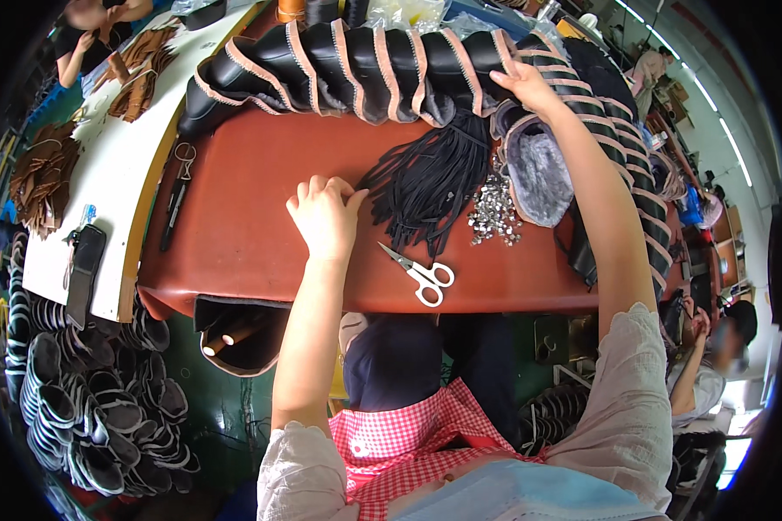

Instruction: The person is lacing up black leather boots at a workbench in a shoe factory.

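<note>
A row of black leather shoe uppers with pink trim lies nested across the far side of the red table. At the row's right end, my right hand has its thumb and fingers closed on the edge of an upper. My left hand is over the middle of the table, its fingers curled and pinched. What it holds, if anything, is too small to make out. Beside its fingertips lies a bundle of black straps. White-handled scissors rest nearer me, and small silver metal pieces are heaped right of the straps.
A grey fleece-lined shoe upper sits under my right forearm. More nested uppers curve down the right side. Black thread snips lie at the table's left. Beyond stands a white table with brown strap bundles; other people work nearby.
</note>
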`<control>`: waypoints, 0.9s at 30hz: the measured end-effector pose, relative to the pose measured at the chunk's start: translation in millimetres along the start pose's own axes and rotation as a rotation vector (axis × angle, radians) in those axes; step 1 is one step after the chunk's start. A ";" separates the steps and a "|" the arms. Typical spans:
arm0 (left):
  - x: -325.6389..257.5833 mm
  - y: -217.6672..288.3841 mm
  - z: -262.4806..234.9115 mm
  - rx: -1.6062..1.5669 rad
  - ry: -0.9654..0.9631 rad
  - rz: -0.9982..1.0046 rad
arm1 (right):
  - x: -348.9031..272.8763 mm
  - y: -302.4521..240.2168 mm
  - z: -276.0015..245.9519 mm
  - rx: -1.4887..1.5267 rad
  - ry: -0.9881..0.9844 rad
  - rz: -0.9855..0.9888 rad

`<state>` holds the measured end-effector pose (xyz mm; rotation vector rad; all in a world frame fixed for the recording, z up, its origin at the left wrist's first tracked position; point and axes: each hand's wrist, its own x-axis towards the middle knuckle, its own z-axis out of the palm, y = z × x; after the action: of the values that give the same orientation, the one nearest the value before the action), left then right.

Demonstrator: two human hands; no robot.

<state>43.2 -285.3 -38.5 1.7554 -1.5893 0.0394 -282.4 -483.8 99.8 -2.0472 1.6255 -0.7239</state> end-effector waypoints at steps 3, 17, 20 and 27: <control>-2.9 -2.6 3.1 -0.017 0.004 0.008 | -8.8 -13.3 -7.2 0.420 -0.092 -0.080; -2.1 -1.2 10.8 -0.028 0.081 0.040 | -32.5 -22.7 30.2 -0.457 0.685 -0.447; 2.4 1.3 13.0 -0.059 0.078 0.053 | -116.9 -28.6 43.2 -0.128 0.787 -0.282; 7.3 -1.7 17.3 -0.353 0.049 -0.042 | -152.7 13.9 90.7 -0.554 0.583 0.090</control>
<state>38.6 -300.9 -48.2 1.4996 -1.4247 -0.2050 -262.6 -337.2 0.4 -2.2266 2.4553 -0.9871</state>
